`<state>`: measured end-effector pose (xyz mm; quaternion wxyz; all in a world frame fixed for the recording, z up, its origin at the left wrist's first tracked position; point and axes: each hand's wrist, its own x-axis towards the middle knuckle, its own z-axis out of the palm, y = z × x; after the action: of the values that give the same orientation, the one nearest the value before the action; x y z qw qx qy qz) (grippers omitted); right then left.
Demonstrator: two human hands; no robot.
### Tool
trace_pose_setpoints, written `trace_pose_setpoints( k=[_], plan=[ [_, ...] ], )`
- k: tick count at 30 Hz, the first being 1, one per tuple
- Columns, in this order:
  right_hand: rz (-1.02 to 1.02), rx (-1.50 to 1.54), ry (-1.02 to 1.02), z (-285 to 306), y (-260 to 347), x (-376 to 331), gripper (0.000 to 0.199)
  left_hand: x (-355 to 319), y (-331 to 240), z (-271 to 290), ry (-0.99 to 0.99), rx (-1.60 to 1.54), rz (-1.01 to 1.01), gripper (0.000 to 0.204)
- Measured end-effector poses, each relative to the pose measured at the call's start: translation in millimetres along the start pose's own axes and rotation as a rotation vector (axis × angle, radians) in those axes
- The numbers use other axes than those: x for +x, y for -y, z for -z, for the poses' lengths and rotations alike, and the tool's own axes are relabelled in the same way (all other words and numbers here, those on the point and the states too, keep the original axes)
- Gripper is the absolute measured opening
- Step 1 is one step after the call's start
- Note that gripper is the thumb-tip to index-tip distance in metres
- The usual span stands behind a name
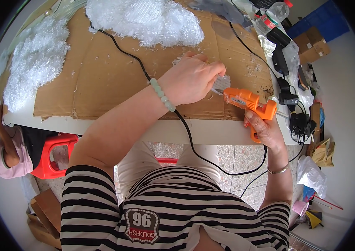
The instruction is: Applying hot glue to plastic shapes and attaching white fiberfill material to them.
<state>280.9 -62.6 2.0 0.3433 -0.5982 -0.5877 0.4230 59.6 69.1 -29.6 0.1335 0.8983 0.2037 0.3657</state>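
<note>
My right hand (266, 129) is wrapped round the handle of an orange hot glue gun (247, 98), whose nozzle points left. From the bottom of its grip a black cord (192, 144) runs across and passes under my left forearm. Over the cardboard, my left hand (190, 79) pinches a small translucent white strip (224, 82) between thumb and fingers. The nozzle is close to this strip; whether they touch I cannot tell. Some white shreds lie beside my left fingers.
A flat brown cardboard sheet (102, 79) covers much of the white table (165, 129). Piles of shredded white plastic (144, 21) lie at the back and left (35, 62). Bottles (268, 21), cables and a black adapter (299, 124) crowd the right edge. Another person (7, 146) sits at far left.
</note>
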Motion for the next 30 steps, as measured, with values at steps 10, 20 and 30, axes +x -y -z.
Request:
trace_pose_setpoints(
  k=[10, 20, 30],
  plan=[
    [0.003, -0.031, 0.032, -6, 5, 8, 0.033, 2, 9, 3, 0.034, -0.202, 0.106, 0.016],
    [-0.013, -0.038, 0.04, 0, 3, 7, 0.033, 3, 12, 2, 0.055, -0.223, 0.083, 0.016],
    [-0.008, 0.111, -0.121, 16, 6, -10, 0.033, 6, 6, 5, 0.062, -0.318, 0.157, 0.024]
  ],
)
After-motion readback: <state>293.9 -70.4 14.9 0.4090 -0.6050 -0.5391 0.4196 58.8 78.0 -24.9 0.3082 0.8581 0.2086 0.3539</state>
